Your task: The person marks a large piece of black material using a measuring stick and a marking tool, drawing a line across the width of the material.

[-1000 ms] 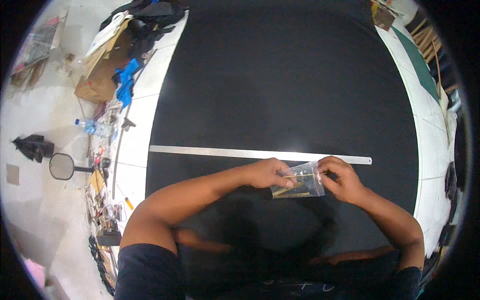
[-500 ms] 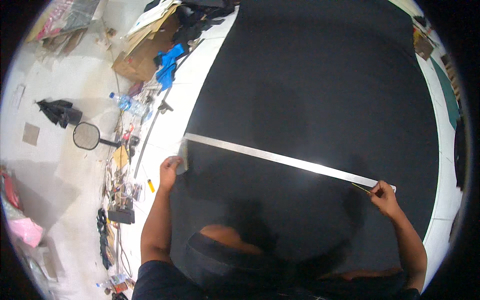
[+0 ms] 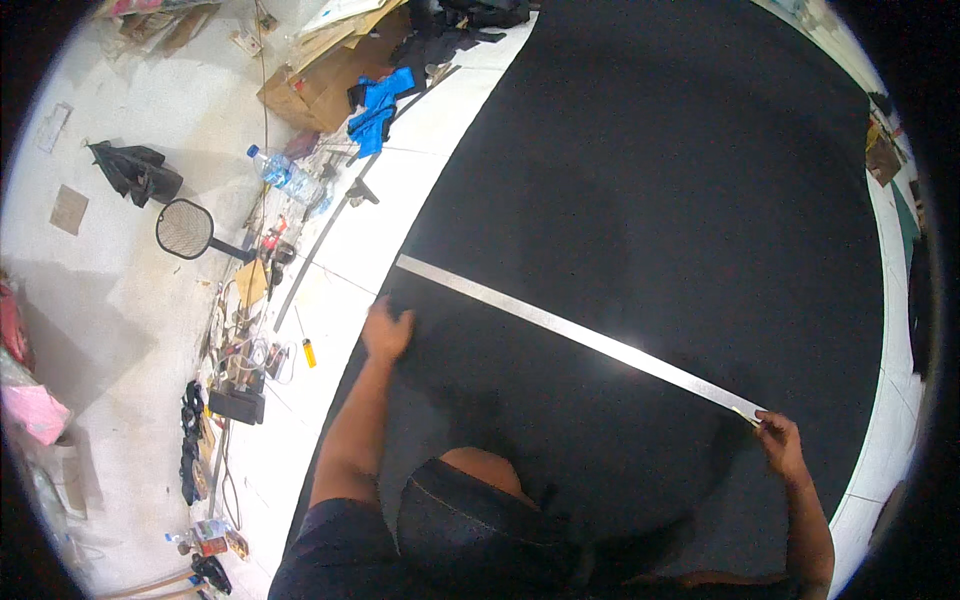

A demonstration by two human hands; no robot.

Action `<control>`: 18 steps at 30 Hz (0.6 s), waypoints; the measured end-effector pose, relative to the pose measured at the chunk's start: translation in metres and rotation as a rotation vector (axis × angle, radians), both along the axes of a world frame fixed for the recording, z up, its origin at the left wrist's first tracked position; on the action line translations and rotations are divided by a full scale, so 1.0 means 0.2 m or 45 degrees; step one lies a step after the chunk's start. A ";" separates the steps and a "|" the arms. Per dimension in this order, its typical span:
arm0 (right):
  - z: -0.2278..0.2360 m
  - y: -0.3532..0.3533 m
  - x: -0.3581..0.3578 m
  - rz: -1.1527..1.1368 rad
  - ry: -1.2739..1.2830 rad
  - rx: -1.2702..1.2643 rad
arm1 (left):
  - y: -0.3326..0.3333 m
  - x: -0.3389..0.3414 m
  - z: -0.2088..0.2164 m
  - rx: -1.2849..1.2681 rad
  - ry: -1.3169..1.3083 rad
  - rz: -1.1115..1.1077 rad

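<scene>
A wide black cloth (image 3: 640, 170) is spread over white tiles, with a long metal ruler (image 3: 560, 325) lying slantwise across it. One end of the ruler sits close to the cloth's left edge. My left hand (image 3: 388, 332) rests at that edge just below this end, thumb apart from the fingers, nothing visible in it. At the ruler's right end my right hand (image 3: 780, 442) is closed, pinching a thin pale yellow stick (image 3: 744, 414) whose tip lies against the metal. Its exact kind is too small to make out.
Left of the cloth lie a yellow-handled screwdriver (image 3: 309, 353), a plastic bottle (image 3: 288, 178), a blue cloth (image 3: 378, 108) and a cardboard box (image 3: 325, 88). A racket-shaped swatter (image 3: 186, 229) and cluttered cables line the wall side. White tiles (image 3: 868, 455) border the cloth's right.
My left hand has let go of the folded cloth edge, which now lies flat. My right hand has shifted slightly at the ruler's end, and the view has turned a little.
</scene>
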State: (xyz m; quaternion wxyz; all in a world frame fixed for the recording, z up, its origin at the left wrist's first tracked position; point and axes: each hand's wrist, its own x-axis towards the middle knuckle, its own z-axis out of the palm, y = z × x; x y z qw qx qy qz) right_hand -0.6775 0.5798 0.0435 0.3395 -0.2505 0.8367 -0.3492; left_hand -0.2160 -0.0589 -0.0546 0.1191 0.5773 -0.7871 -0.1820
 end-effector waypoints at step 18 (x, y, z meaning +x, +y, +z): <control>-0.12 0.81 -0.25 -0.456 0.325 0.218 | 0.24 -0.90 0.16 0.421 -0.765 -0.148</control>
